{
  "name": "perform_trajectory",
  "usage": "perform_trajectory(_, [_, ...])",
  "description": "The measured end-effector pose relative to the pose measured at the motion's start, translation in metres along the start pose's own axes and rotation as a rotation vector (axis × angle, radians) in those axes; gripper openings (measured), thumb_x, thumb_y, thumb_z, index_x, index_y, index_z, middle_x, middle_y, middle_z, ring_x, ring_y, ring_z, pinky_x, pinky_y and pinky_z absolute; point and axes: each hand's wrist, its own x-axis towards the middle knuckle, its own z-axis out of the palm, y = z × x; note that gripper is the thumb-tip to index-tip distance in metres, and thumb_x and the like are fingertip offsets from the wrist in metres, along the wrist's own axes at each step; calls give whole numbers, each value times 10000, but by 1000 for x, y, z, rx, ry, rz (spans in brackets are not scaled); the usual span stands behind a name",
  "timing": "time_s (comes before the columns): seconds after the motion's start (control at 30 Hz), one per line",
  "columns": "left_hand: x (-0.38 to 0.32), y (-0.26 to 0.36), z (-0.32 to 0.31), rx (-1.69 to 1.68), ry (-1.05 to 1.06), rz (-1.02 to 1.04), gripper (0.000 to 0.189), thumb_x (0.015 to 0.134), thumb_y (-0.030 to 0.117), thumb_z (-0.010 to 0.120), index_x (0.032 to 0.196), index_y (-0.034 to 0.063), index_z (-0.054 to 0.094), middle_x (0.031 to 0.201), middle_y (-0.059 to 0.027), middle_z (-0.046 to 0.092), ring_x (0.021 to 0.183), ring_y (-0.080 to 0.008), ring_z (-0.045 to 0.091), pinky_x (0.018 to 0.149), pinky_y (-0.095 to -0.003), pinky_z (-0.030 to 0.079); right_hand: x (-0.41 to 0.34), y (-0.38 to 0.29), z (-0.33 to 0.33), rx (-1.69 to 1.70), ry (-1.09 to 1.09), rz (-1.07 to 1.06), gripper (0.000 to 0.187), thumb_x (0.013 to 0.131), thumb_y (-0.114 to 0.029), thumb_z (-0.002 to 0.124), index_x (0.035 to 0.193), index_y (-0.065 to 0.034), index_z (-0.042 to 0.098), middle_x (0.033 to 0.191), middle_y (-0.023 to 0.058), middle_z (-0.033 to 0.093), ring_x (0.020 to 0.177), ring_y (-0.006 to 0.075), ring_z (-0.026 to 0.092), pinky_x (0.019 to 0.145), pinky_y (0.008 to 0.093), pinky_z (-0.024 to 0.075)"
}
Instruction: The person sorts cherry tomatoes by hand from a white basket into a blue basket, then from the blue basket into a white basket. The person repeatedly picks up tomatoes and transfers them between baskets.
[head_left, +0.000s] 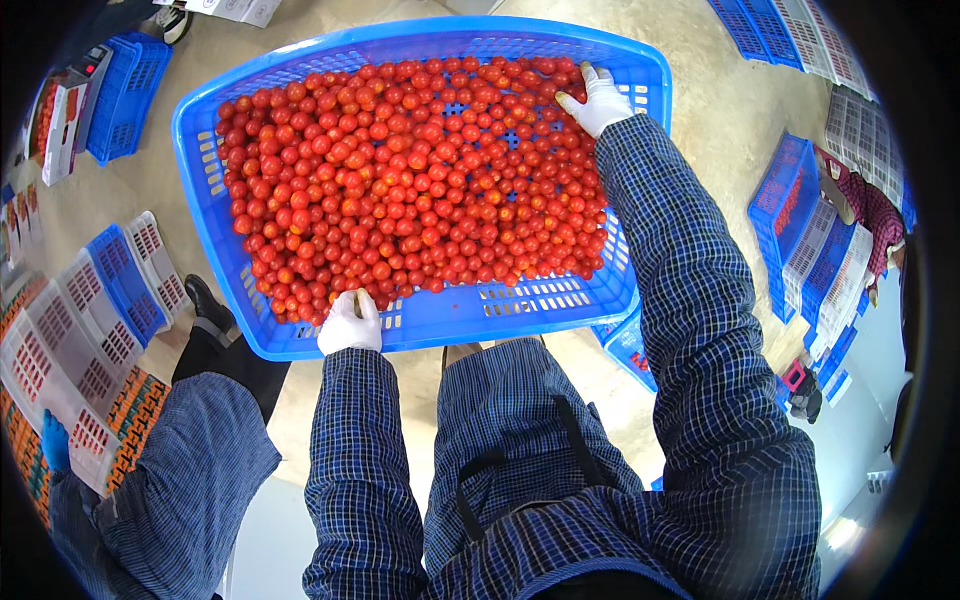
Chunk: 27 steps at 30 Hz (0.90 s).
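A large blue plastic crate (517, 309) with slotted walls stands in front of me. Small red cherry tomatoes (420, 161) cover most of its floor, thinner toward the right, where patches of the blue mesh show through. At the crate's near left side is my left hand (351, 322), in a white glove with soiled fingertips. Its fingers are curled together beside the nearest tomatoes, and whether anything is between them is hidden. My right hand (600, 101), gloved alike, reaches into the far right corner. Its thumb and fingers are spread at the tomatoes, holding nothing.
At left, a person (195, 457) with a blue glove stands by nested white and blue crates (97, 292). Another blue crate (131, 97) stands at far left. Stacked crates (806, 232) and another person (877, 217) are at right. A blue crate (634, 349) lies below mine.
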Motion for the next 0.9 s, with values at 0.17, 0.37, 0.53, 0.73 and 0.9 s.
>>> perform_trajectory(0.17, [-1,-2,2,-8,45,28,378,925,413,450,1018,106,652,981,-136,678,863,-316,661,762,-430,518,18,10,4,188,-165,-41,761,808,-561,619,1364,-62,473,1435,175,404,1296,324,432,1075,384,366])
perform_trajectory(0.37, [0,-3,3,-29,55,7,386,928,425,467,1025,102,655,958,-141,676,880,-315,656,765,-419,510,2,-4,-6,172,-66,-47,528,841,-443,603,1235,-92,592,1222,151,593,1175,301,537,1010,403,413])
perform_trajectory(0.53, [-2,-4,3,-21,101,31,333,916,388,485,982,113,660,926,-119,678,825,-304,661,730,-424,514,-32,-42,4,-184,40,-345,297,855,-329,577,1022,-98,660,1000,122,637,937,303,611,806,430,509])
perform_trajectory(0.73, [-3,-5,2,-10,120,37,342,920,402,474,982,122,660,962,-125,679,842,-321,658,738,-432,512,-35,-64,34,-233,-20,-106,429,853,-486,579,1058,-119,663,987,123,640,952,292,619,808,425,511])
perform_trajectory(0.9, [-1,-5,4,-27,116,44,352,928,392,465,1001,105,657,977,-125,675,887,-325,647,778,-426,503,-51,-64,36,-74,156,-108,351,833,-438,598,1019,-152,684,965,118,628,920,298,597,786,438,479])
